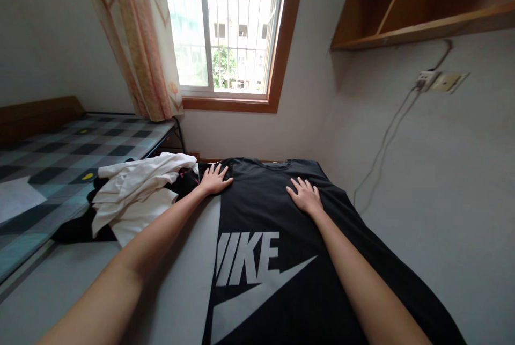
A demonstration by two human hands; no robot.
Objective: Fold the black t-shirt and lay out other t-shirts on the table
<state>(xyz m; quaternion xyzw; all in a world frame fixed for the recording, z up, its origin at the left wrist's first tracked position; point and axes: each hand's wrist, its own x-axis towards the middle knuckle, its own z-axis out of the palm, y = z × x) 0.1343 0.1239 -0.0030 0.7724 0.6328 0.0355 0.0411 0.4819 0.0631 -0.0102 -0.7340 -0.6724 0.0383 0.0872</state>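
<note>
A black T-shirt (257,205) with a grey printed logo lies spread over a pale tabletop (177,270), its neckline at the far end. The shirt's left side is folded inward, so the edge runs straight and cuts off part of the lettering. My left hand (215,180) rests on the shirt near that folded edge, fingers spread. On the shirt's upper right part lies my right hand (306,196), flat with its fingers apart. Beside my left arm is a heap of clothes, with a white garment (140,184) on top of dark ones.
A bed with a checked mattress (108,136) stands at the left, a white sheet of paper (18,198) on it. The wall with a socket (426,81) and hanging cable borders the right. Wooden shelves (426,28) jut out above. A curtain (140,39) hangs by the window.
</note>
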